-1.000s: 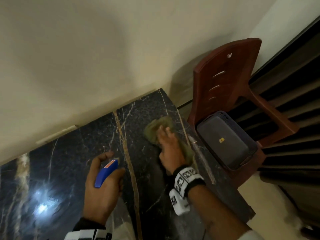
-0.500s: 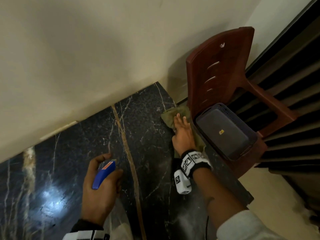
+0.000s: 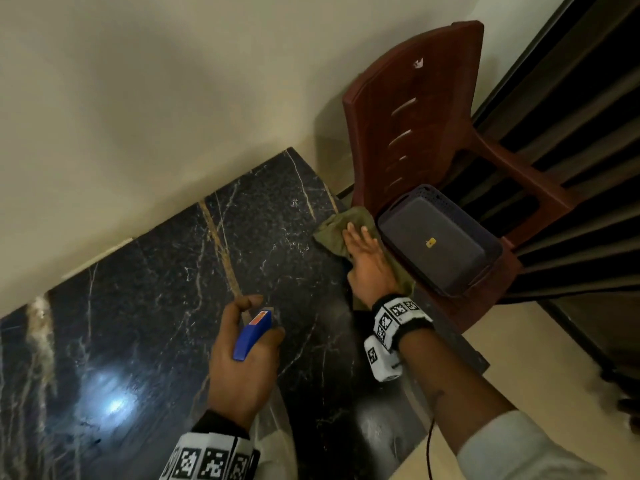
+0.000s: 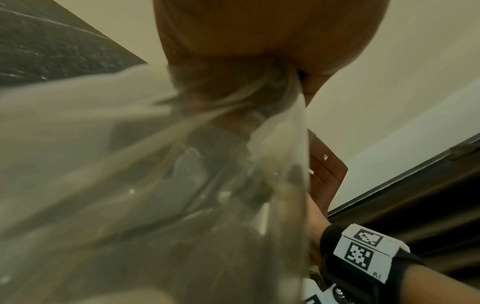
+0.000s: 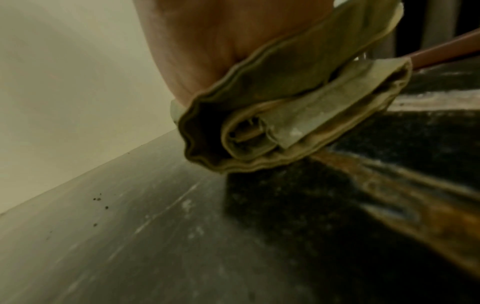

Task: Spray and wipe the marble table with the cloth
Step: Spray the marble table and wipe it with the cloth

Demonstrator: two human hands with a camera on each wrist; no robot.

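The black marble table point(image 3: 166, 306) with white and gold veins runs along the wall. My right hand point(image 3: 367, 258) lies flat with straight fingers on an olive-green cloth point(image 3: 334, 233), pressing it onto the table's far right edge. In the right wrist view the folded cloth point(image 5: 291, 115) sits bunched under my palm on the marble point(image 5: 155, 236). My left hand point(image 3: 242, 355) grips a spray bottle with a blue trigger head point(image 3: 252, 336) above the table's middle. The left wrist view shows the clear bottle body point(image 4: 155, 185) close up below my palm; the fingers are hidden there.
A brown plastic chair point(image 3: 415, 109) stands right against the table's right end, with a dark lidded basket point(image 3: 440, 244) on its seat. A cream wall point(image 3: 173, 98) borders the table's far side. Dark striped curtains point(image 3: 571, 168) hang on the right.
My right hand has slid the cloth from the table's middle outward to the far right edge beside the chair. My left hand holds the spray bottle in about the same place.
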